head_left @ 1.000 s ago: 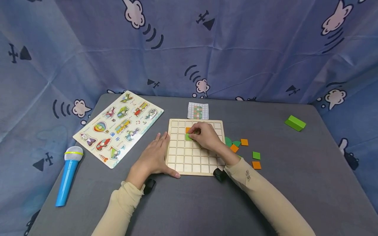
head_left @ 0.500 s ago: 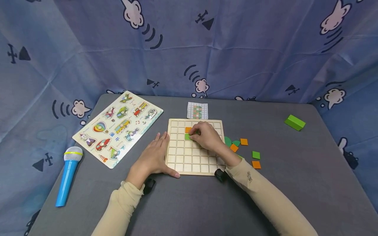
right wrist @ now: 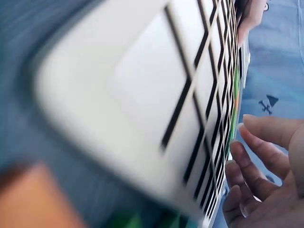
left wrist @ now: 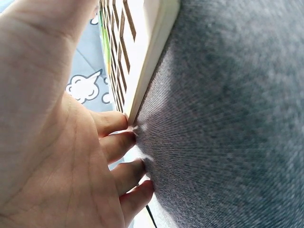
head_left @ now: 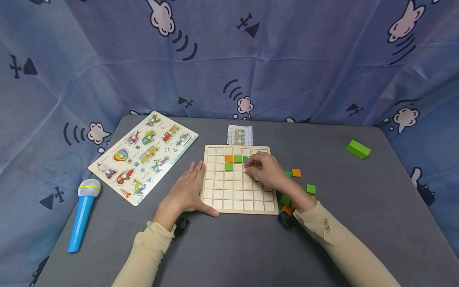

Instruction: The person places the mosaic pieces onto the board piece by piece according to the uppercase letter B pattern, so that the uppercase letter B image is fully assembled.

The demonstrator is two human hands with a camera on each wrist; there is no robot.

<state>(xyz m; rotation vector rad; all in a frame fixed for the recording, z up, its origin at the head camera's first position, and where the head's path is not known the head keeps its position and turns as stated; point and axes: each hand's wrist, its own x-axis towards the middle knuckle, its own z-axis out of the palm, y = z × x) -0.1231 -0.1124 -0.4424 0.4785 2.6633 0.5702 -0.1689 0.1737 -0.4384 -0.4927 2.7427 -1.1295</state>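
Observation:
A wooden grid board (head_left: 233,205) lies flat on the grey table. My left hand (head_left: 188,187) rests along its left side, fingers extended, thumb at the front edge; in the left wrist view, fingertips touch the board's rim (left wrist: 151,61). On the grid sit an orange square tile (head_left: 229,158), a light green tile (head_left: 238,159) beside it, and another light green tile (head_left: 228,166) below the orange one. A dark green piece (head_left: 245,159) shows partly beside my right hand (head_left: 267,171). That hand hovers over the board, fingers loosely bent; no piece is visible between them.
Loose tiles, including an orange one (head_left: 296,172) and a green one (head_left: 310,189), lie right of the board, some behind my forearm. A pattern card (head_left: 240,134) stands behind it. Further out are a picture puzzle (head_left: 143,159), a toy microphone (head_left: 84,215) and a green block (head_left: 357,149).
My right hand has moved to the right over the board, uncovering a light green tile and part of a dark green piece beside the orange tile. My left hand has stayed put.

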